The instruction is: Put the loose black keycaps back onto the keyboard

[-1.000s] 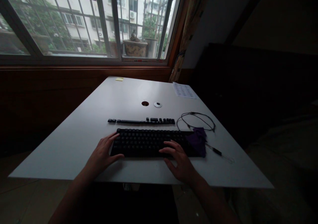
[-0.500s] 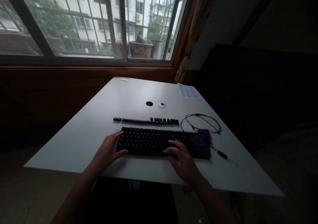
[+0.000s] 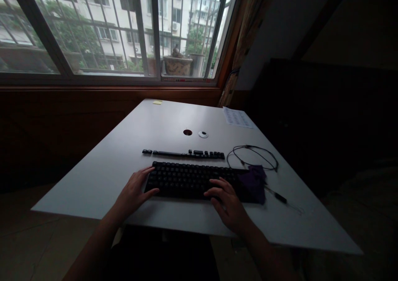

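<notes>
A black keyboard (image 3: 183, 180) lies on the white table, with most of its keys in place. My left hand (image 3: 135, 187) grips its left end, fingertips at the far corner and thumb on the front edge. Over the right part of the keys is my right hand (image 3: 228, 202), open, with fingers bent and the thumb apart near the front edge; I see nothing held in it. Beyond the keyboard, several loose black keycaps (image 3: 199, 152) and a long spacebar-like key (image 3: 169, 153) lie in a row. A purple cloth (image 3: 255, 183) covers the keyboard's right end.
A coiled black cable (image 3: 255, 148) lies at the right, and a thin tool with a black handle (image 3: 280, 197) sits beside the cloth. Farther back are a round table hole (image 3: 187, 132), a white cover (image 3: 203, 134), a printed sheet (image 3: 238, 118) and a yellow note (image 3: 157, 102).
The view has shifted slightly, so everything sits a little lower in it. Both hands keep nearly the same places on the keyboard.
</notes>
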Action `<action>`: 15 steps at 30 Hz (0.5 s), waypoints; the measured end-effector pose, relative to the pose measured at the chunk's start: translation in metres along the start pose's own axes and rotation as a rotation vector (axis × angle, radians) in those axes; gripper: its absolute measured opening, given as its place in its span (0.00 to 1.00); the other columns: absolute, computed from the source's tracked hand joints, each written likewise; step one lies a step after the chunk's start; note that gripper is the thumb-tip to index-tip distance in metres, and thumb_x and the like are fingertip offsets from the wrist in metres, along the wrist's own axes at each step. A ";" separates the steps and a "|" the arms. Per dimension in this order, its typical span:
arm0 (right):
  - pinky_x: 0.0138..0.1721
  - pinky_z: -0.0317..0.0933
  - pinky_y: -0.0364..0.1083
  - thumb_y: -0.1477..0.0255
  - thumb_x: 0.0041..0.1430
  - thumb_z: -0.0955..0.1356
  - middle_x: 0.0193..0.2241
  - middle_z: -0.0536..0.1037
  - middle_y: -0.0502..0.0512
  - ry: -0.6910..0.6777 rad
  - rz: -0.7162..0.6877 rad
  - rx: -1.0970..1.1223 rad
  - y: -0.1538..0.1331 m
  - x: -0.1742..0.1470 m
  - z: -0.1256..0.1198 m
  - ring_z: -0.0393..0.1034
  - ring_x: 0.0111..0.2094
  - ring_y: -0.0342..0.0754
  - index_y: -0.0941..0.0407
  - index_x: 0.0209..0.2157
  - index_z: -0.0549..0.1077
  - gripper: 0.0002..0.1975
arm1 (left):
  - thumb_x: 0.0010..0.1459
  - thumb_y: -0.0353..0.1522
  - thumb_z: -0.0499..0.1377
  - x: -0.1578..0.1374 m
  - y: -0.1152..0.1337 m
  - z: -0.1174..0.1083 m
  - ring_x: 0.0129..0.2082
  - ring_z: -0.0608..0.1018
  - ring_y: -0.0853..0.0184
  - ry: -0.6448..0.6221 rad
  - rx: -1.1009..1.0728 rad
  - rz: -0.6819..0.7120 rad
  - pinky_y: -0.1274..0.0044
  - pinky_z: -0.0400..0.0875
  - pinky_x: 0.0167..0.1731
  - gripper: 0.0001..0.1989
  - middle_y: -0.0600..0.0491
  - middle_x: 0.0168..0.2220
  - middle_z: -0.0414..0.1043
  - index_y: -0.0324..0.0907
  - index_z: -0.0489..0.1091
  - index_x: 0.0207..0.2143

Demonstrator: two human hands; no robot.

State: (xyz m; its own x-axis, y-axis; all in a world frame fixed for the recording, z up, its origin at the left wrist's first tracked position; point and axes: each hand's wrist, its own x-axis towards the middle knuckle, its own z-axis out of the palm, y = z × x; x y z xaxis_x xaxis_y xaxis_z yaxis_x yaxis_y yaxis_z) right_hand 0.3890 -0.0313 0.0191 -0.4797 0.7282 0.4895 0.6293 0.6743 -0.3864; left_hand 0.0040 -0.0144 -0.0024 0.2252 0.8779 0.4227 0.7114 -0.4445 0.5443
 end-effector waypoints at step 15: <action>0.49 0.67 0.57 0.73 0.67 0.66 0.39 0.80 0.55 0.172 0.076 -0.075 0.014 0.036 0.005 0.70 0.45 0.56 0.49 0.48 0.74 0.10 | 0.66 0.41 0.60 -0.001 0.001 0.000 0.61 0.71 0.52 -0.014 -0.056 -0.071 0.55 0.69 0.59 0.29 0.46 0.63 0.66 0.54 0.56 0.66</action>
State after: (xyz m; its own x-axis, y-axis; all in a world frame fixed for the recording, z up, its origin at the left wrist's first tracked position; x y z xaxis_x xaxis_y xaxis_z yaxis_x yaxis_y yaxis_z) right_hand 0.3776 0.0048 0.0269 -0.3218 0.7408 0.5896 0.7064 0.6025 -0.3715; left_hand 0.0049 -0.0160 -0.0026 0.1850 0.9098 0.3716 0.6879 -0.3899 0.6121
